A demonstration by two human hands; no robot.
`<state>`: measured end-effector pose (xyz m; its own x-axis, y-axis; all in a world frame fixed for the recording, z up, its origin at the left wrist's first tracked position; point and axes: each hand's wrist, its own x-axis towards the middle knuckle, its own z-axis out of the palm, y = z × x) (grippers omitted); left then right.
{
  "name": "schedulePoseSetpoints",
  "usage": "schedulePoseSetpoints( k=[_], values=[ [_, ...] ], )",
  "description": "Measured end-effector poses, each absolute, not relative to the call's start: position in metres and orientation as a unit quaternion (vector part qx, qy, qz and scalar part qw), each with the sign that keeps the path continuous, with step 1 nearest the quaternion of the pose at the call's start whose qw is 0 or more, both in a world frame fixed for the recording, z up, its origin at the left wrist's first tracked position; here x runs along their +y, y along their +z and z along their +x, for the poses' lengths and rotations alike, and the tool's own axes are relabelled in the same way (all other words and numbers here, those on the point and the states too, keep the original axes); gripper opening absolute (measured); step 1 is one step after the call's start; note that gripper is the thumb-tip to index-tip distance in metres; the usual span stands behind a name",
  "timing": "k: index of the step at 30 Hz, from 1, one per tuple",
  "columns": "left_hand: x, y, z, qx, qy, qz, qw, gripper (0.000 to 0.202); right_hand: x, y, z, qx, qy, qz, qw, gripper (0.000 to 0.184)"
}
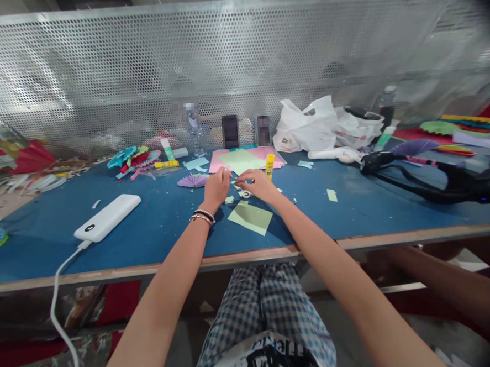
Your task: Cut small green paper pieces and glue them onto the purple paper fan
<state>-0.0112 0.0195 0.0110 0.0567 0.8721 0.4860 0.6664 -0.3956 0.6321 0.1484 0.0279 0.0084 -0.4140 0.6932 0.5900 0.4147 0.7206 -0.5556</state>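
Over the middle of the blue table, my left hand (217, 186) has its fingers closed in a pinch; what it holds, if anything, is too small to name. Close beside it, my right hand (256, 183) brings thumb and fingertips together over small pale scraps, its grip also unclear. A yellow glue stick (270, 164) stands upright just behind my right hand. Left of my left hand lies a pleated purple paper fan (192, 180). Below both hands are a pale green paper square (252, 218), a small paper scrap (229, 200) and a small whitish ring (244, 194).
Behind the hands lie stacked pink and green sheets (241, 160). A white power bank (108, 218) with a cable sits left. White plastic bags (308, 125) and a black strapped device (427, 175) are right. A perforated metal screen (229, 57) closes the back.
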Motion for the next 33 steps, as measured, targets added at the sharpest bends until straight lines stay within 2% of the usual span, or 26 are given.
schedulePoseSetpoints(
  k=[3, 8, 21, 33],
  values=[
    [0.0224, 0.0099, -0.0081, 0.485, 0.398, 0.738, 0.251, 0.039, 0.0327, 0.0068, 0.1492, -0.723, 0.256, -0.421, 0.484, 0.017],
    [0.0240, 0.0093, -0.0039, 0.448, 0.355, 0.758, 0.314, 0.033, 0.0338, 0.0041, 0.1514, -0.649, 0.328, -0.466, 0.505, 0.021],
    [0.0239, 0.0076, -0.0045, 0.443, 0.374, 0.753, 0.311, 0.034, 0.0365, 0.0030, 0.1503, -0.676, 0.277, -0.470, 0.496, 0.016],
    [0.0202, 0.0109, -0.0045, 0.440, 0.389, 0.749, 0.306, 0.038, 0.0374, 0.0020, 0.1503, -0.723, 0.216, -0.467, 0.461, 0.020]
  ],
)
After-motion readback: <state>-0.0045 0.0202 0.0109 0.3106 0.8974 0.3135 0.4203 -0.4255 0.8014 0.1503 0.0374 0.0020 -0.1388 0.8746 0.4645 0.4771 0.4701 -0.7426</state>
